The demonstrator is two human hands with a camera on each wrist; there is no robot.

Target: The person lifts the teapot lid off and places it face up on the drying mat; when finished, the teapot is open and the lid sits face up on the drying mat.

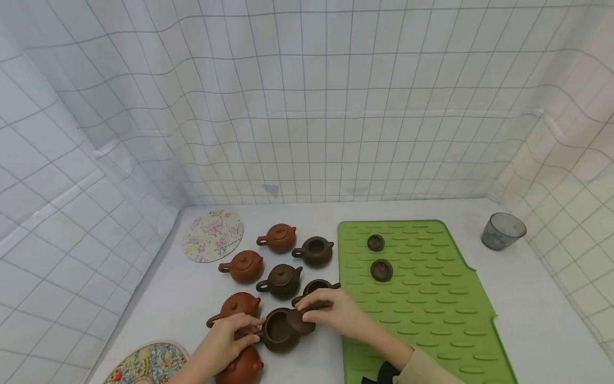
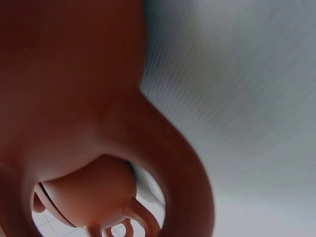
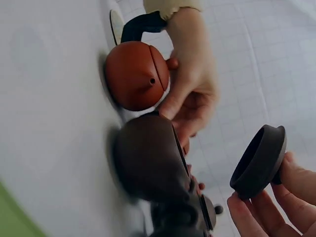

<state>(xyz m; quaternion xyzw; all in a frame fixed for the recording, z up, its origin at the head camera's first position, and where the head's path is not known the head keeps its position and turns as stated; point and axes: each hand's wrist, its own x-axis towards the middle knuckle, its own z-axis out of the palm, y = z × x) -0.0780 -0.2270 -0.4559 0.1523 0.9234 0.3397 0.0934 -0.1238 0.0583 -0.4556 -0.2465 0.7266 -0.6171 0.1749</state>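
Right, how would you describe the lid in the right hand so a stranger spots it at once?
Find the green mat. Just past its left edge in the head view, the right hand holds a dark brown lid near an open dark teapot. Two similar lids lie on the mat; only this one is held up.

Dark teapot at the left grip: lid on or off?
Off: the right grip holds the lid apart from the teapot, its mouth uncovered.

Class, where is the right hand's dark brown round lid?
In the lower middle of the head view, the lid overlaps the right side of an open, dark brown, round teapot.
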